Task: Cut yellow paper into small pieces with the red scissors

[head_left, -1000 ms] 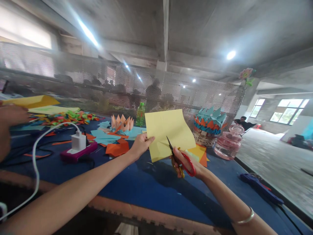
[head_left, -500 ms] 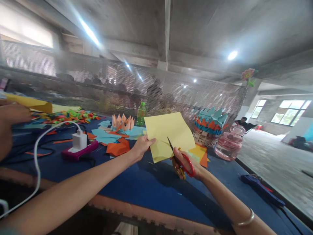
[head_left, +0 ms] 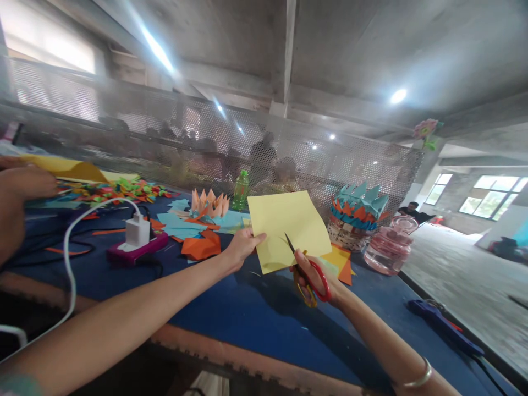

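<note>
A yellow sheet of paper is held up over the table, pinched at its left edge by my left hand. In my right hand is a pair of scissors with red and yellow handles, my fingers through the loops. One dark blade lies over the front of the sheet near its lower middle; the other blade seems hidden behind the paper. Beyond the sheet's left side lie orange paper pieces and light blue paper pieces. Yellow and orange paper lies behind my right hand.
A peach folded-paper piece, a green bottle, a blue-and-orange paper basket and a pink jug stand behind. A purple power strip with cables sits left; a blue glue gun lies right. Another person's hand holds yellow paper.
The view has shifted slightly, so things sit a little further right. The scissors' handles look slightly more spread. My left hand keeps its pinch on the sheet.
</note>
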The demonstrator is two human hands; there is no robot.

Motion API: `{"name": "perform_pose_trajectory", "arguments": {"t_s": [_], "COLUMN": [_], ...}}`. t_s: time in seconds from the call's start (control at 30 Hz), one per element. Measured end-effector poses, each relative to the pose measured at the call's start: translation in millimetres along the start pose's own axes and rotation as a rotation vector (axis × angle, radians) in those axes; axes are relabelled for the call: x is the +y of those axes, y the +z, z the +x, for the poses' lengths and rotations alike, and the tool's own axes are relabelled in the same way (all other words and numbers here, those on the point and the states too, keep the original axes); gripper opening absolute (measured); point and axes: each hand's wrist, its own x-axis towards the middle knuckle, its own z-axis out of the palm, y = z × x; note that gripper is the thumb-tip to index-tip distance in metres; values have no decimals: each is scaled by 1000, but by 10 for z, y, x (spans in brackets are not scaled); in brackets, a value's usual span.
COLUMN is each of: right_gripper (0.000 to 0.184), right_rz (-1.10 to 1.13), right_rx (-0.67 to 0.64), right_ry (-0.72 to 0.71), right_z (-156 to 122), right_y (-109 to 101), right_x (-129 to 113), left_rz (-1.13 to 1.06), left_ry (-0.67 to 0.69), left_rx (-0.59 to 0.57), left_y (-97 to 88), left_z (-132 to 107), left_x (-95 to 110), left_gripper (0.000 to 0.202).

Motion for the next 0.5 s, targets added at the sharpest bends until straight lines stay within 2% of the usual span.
{"name": "perform_pose_trajectory", "arguments": {"t_s": [0.27, 0.5], "right_gripper": [64, 63], "right_rz": [6, 6], "right_rx": [48, 73], "right_ry": [0, -8], "right_z": [-1, -12], "right_y": [27, 55], "right_x": [-2, -13], "left_rz": [9, 6], "left_ry": [3, 6], "left_rx": [18, 24], "left_y": [0, -8], "left_z": [-1, 8], "left_x": [10, -10], "left_gripper": [50, 43]}}
